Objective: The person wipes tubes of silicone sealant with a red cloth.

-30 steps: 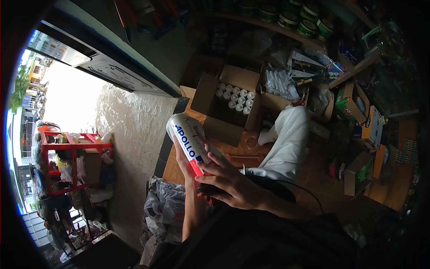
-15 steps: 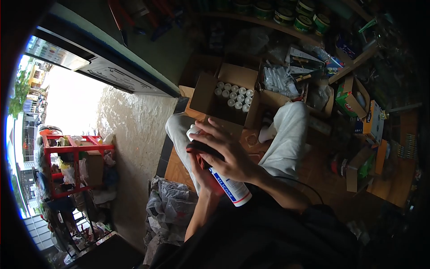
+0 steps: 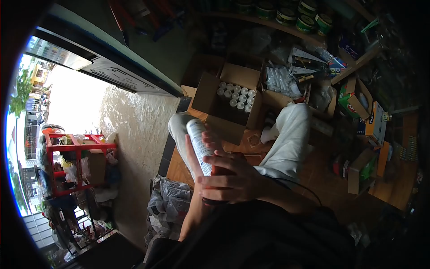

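Observation:
My left hand is closed around a white silicone sealant tube, which is tilted with one end pointing away from me. Small print shows on the side of the tube facing up. My right hand is wrapped over the near end of the tube. Under its fingers is a red-and-black thing whose kind I cannot make out, pressed close to the tube. The hands cover the tube's near end.
An open cardboard box with several white-topped tubes stands on the floor past my knees. Clear plastic tubes lie beyond it, with cans on a shelf. A red rack stands left and grey plastic lies nearby.
The silicone tube has turned: its blue-lettered end pointed toward me, and now printed text faces up with an end pointing away. My right hand has moved nearer my body with the red-and-black thing.

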Tool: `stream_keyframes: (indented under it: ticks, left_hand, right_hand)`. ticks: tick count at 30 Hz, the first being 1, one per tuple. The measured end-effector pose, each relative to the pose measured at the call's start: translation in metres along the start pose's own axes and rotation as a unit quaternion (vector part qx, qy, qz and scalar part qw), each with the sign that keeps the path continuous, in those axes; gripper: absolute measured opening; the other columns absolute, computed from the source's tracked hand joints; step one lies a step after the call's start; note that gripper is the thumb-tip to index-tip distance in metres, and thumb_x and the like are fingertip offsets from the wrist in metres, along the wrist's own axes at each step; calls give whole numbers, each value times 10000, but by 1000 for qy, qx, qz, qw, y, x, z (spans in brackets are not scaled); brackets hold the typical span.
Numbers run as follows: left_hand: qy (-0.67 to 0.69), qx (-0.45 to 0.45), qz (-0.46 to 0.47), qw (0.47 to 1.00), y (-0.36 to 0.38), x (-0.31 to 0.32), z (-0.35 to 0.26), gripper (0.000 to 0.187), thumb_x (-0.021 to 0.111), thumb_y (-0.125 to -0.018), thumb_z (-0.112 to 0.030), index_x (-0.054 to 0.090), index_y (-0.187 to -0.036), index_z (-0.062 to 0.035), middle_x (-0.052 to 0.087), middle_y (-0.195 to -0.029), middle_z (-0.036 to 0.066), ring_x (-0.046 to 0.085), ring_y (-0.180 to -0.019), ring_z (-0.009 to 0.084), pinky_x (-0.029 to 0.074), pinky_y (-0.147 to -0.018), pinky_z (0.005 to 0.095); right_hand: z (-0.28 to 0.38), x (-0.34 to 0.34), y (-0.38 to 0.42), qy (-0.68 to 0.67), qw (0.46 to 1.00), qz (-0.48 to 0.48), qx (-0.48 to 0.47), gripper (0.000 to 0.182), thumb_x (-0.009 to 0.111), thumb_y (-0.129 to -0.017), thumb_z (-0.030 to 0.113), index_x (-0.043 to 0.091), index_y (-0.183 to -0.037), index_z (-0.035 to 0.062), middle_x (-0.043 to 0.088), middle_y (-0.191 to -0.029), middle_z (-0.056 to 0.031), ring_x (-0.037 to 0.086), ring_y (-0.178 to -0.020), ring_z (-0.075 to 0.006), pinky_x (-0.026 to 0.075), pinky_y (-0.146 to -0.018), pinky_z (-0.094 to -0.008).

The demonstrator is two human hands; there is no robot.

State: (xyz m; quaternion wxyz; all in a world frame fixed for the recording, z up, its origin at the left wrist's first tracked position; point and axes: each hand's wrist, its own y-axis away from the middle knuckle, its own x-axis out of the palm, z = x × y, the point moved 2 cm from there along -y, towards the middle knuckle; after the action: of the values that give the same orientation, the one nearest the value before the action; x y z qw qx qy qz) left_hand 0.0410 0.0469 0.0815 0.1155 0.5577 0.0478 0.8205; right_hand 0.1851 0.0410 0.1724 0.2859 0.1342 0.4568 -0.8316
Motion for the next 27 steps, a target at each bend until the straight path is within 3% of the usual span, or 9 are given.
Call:
stream_keyframes:
  ticks: [1, 6, 11, 15, 18, 21, 24, 26, 27]
  left_hand:
    - [63, -52, -9, 997, 0, -6, 4, 615, 636, -940, -438, 450, -1304, 22, 550, -997, 70, 564, -844, 136, 510, -720, 264]
    - [-23, 109, -25, 993, 0, 17, 8, 487, 650, -938, -350, 498, -1223, 15, 553, -892, 42, 565, -781, 123, 523, -753, 261]
    - [-218, 199, 46, 954, 21, 57, 14, 504, 569, -962, -389, 413, -1420, -250, 448, -848, -2, 507, -697, 106, 482, -658, 292]
    - [-593, 276, 90, 751, 32, 60, 16, 678, 712, -803, -162, 386, -1397, -113, 560, -875, 56, 591, -691, 170, 523, -641, 320]
    - [-782, 293, 77, 545, 44, 40, 7, 715, 784, -645, -50, 450, -1274, 16, 645, -925, 100, 669, -756, 198, 545, -676, 308]
    - [-864, 276, 168, 385, 47, 37, 6, 626, 822, -630, -108, 543, -1175, 20, 656, -944, 103, 683, -778, 209, 542, -693, 307]
    - [-882, 241, 183, 361, 52, 41, 14, 610, 852, -601, -157, 593, -1124, 20, 670, -975, 116, 694, -814, 242, 542, -725, 331]
    - [-876, 215, 192, 387, 52, 52, 21, 655, 855, -569, -219, 611, -1133, 7, 685, -1029, 133, 697, -877, 294, 540, -783, 367]
    - [-886, 195, 215, 361, 51, 54, 23, 642, 839, -577, -219, 609, -1134, 2, 682, -1019, 138, 692, -875, 305, 540, -784, 373]
  right_hand:
    - [-2, 0, -7, 12, 1000, -8, -10, 374, 713, -858, 420, 625, -1165, 223, 548, -1366, -26, 504, -1314, -284, 496, -1024, -448]
    - [-7, -10, -17, -120, 974, -71, 179, 461, 751, -853, 282, 623, -1261, 110, 516, -1405, -166, 608, -1194, -330, 541, -966, -404]
    - [-34, -23, 44, -321, 867, -86, 372, 529, 743, -874, 264, 565, -1337, 83, 474, -1460, -167, 638, -1151, -290, 558, -942, -371]
    - [-52, -54, 64, -523, 708, -244, 407, 661, 677, -934, 330, 394, -1470, 68, 449, -1479, -156, 617, -1167, -322, 575, -920, -425]
    - [-65, -79, 57, -613, 678, -290, 284, 675, 544, -994, 443, 274, -1543, 156, 355, -1528, -183, 492, -1298, -406, 544, -963, -504]
    - [-51, -100, 32, -607, 700, -313, 210, 591, 468, -1026, 415, 270, -1547, 218, 306, -1568, -152, 417, -1356, -444, 458, -1036, -591]
    - [-33, -107, 15, -523, 777, -184, 299, 543, 479, -1019, 415, 361, -1508, 211, 365, -1531, -149, 397, -1372, -439, 432, -1063, -588]
    - [-15, -116, -17, -360, 914, -30, 186, 492, 540, -991, 397, 482, -1433, 188, 438, -1467, -154, 460, -1332, -405, 471, -1040, -535]
    - [-8, -115, -36, -191, 979, 76, 8, 460, 585, -970, 385, 557, -1376, 171, 484, -1421, -159, 503, -1302, -377, 496, -1022, -499]
